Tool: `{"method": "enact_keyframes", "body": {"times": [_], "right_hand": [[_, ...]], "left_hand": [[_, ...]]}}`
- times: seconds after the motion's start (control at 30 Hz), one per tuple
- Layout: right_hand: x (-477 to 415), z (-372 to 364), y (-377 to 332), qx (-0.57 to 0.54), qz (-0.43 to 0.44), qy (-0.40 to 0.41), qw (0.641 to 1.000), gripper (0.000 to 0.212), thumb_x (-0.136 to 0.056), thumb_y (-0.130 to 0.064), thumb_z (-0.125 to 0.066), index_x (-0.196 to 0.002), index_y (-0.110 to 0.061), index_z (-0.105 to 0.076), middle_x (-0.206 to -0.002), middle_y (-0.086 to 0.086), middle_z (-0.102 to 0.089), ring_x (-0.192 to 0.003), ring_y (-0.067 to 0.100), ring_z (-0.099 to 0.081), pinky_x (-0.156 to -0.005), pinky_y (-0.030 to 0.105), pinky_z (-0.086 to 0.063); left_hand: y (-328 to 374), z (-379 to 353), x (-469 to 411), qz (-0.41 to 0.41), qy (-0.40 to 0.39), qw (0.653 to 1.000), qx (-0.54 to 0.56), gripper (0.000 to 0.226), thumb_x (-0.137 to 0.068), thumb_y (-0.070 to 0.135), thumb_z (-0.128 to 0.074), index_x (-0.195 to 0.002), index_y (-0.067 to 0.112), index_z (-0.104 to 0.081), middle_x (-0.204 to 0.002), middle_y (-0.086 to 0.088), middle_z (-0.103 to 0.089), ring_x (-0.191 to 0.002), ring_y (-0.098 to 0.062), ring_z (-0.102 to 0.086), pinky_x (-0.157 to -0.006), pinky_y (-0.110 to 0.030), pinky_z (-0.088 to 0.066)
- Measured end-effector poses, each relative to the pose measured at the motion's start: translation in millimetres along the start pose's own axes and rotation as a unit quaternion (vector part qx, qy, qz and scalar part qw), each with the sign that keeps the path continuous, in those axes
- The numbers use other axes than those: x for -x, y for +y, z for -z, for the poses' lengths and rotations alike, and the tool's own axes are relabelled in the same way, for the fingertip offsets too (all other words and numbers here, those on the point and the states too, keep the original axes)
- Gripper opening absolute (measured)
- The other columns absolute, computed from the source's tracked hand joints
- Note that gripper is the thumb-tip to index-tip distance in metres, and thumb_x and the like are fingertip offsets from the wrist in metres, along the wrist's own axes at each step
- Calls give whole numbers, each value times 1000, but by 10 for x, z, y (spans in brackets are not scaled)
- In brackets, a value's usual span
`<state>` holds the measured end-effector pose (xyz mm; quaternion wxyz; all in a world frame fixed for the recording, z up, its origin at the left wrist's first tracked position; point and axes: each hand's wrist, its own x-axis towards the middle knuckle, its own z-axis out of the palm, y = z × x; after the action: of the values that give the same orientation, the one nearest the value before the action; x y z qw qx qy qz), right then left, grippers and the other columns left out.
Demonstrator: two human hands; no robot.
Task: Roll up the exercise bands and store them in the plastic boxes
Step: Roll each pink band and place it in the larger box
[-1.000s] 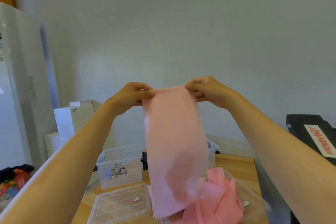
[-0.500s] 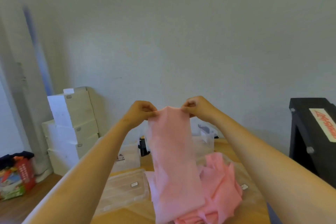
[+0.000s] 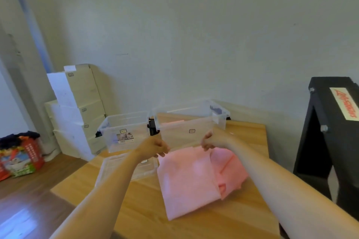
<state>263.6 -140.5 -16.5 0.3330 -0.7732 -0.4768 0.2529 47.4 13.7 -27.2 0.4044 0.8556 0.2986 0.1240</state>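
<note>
A wide pink exercise band point(image 3: 186, 182) lies spread flat on the wooden table point(image 3: 136, 205). My left hand point(image 3: 154, 146) pinches its far left corner and my right hand point(image 3: 210, 140) pinches its far right corner, both low over the table. A crumpled heap of more pink band point(image 3: 231, 169) lies under its right side. Two clear plastic boxes stand just beyond my hands: the left box point(image 3: 124, 130) and the right box point(image 3: 192, 122), which shows something pink inside.
A clear lid point(image 3: 141, 169) lies on the table under my left forearm. White cartons point(image 3: 77, 106) are stacked by the wall at left, a colourful bag point(image 3: 19, 157) sits on the floor, and a black stand point(image 3: 334, 126) rises at right.
Both hands have come down from chest height to the table, laying the hanging band flat. The view has tilted down.
</note>
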Motion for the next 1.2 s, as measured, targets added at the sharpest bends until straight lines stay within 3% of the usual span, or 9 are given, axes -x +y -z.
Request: {"method": "enact_keyframes", "body": {"times": [0.07, 0.17, 0.3, 0.47, 0.63, 0.8, 0.97, 1.13, 1.2], "right_hand": [[-114, -145, 95, 73, 14, 40, 996, 10, -85, -13, -66, -89, -7, -73, -91, 6, -70, -78, 11, -60, -66, 20, -42], [-296, -382, 205, 93, 32, 53, 994, 23, -86, -19, -66, -105, -8, -71, -103, 4, -68, -96, 16, -60, -73, 19, -41], [-564, -658, 232, 119, 35, 51, 991, 37, -89, -24, -61, -121, -7, -62, -129, 9, -60, -120, 25, -54, -98, 29, -42], [-726, -835, 242, 152, 25, 71, 986, 18, -85, -32, -60, -90, -19, -72, -104, 1, -71, -101, 24, -62, -85, 31, -47], [-767, -685, 118, 37, 50, 107, 992, 20, -82, -24, -69, -64, -24, -60, -80, -3, -66, -81, 15, -60, -66, 25, -42], [-686, -167, -362, -110, 96, 152, 978, 22, -81, -14, -72, -63, -22, -63, -66, -7, -60, -70, 8, -53, -63, 20, -38], [-434, 513, -1029, -151, 155, 202, 955, 15, -82, -9, -68, -70, -17, -68, -71, -5, -63, -70, 4, -54, -69, 21, -42], [-55, 1030, -1486, -132, 206, 226, 943, 5, -84, -7, -66, -87, -7, -70, -74, -4, -63, -66, 2, -55, -54, 6, -41], [47, 1094, -1506, -124, 210, 207, 947, 4, -84, -7, -66, -84, -10, -70, -76, -3, -64, -69, 5, -58, -63, 10, -46]], "left_hand": [[-193, -151, -120, 17, 29, 999, -7, 10, -90, 11, -67, -98, 11, -72, -99, 2, -66, -91, -13, -62, -84, -23, -48], [-539, -389, -320, 48, 71, 996, -21, 35, -89, 13, -69, -122, 3, -64, -120, -5, -61, -115, -25, -56, -95, -28, -41], [-819, -581, -476, 52, 143, 988, 0, 26, -88, 15, -70, -113, 8, -68, -108, -4, -60, -98, -21, -58, -78, -22, -38], [-853, -534, -557, 41, 140, 988, 41, 14, -80, 9, -77, -81, 20, -69, -71, 5, -57, -73, -15, -53, -77, -28, -44], [-686, -293, -541, 0, 137, 986, 92, 25, -80, 5, -77, -67, 25, -67, -70, -1, -60, -68, -12, -55, -71, -29, -44], [4, 154, -532, -84, 164, 975, 127, 21, -86, 2, -69, -71, 15, -63, -72, 0, -59, -54, 9, -54, -58, -7, -41], [854, 718, -443, -145, 125, 964, 183, 19, -86, 15, -71, -71, 25, -65, -70, 10, -64, -69, -7, -57, -62, -19, -40], [1483, 1021, -304, -198, 102, 960, 172, 20, -88, 2, -65, -76, 17, -58, -70, 7, -62, -66, -9, -55, -58, -18, -40], [1551, 1031, -243, -203, 85, 963, 158, 23, -87, -2, -64, -75, 16, -56, -66, 10, -60, -64, -9, -54, -57, -17, -40]]}}
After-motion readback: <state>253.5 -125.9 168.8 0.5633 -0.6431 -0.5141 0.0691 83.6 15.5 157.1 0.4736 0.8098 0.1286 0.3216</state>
